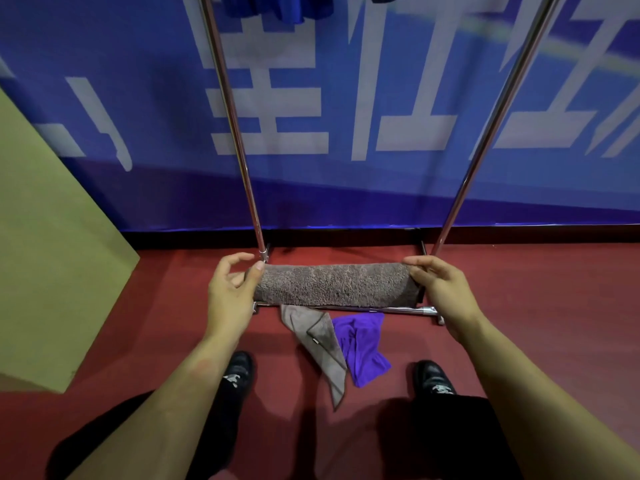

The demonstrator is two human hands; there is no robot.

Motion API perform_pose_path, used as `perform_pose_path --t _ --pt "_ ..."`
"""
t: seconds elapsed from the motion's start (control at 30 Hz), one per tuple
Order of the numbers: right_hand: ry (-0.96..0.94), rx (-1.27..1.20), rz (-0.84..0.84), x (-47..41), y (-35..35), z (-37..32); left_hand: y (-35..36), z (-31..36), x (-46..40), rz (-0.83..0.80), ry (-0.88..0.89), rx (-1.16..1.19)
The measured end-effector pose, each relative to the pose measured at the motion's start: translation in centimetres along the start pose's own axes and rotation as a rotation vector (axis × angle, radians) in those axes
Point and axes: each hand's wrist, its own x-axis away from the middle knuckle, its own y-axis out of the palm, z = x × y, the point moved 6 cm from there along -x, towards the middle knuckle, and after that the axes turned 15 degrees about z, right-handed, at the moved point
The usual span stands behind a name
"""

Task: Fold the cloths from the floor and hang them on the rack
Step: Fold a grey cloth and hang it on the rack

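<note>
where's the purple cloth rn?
Head view: the purple cloth lies crumpled on the red floor, centre-right between the shoes, touching the grey cloth on its left, just in front of the rack's bottom bar.

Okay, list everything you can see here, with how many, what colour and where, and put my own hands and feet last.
folded towel: one, brown-grey, held up between both hands in front of the rack's base
loose grey cloth: one, grey, on the floor below the towel
purple cloth: one, purple, crumpled on the floor, right of the grey one
blue cloth: at least one, blue, hanging at the top edge
rack: one, chrome, two uprights and a bottom bar
banner: one, blue with white characters, behind the rack
board: one, olive, far left
floor: red
left hand: pinches the towel's left end
right hand: grips the right end
shoes: two, black
</note>
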Motion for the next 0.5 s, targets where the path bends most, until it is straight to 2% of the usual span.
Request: perform_pose_path --t 0.2,0.5 --pt "-0.177 -0.069 0.057 0.4 -0.7 -2.4 -0.4 1.6 0.1 0.029 0.054 0.052" --pt "-0.188 -0.109 0.130 0.1 -1.4 -2.1 -0.2 2.0 0.5 -0.001 0.027 0.075"
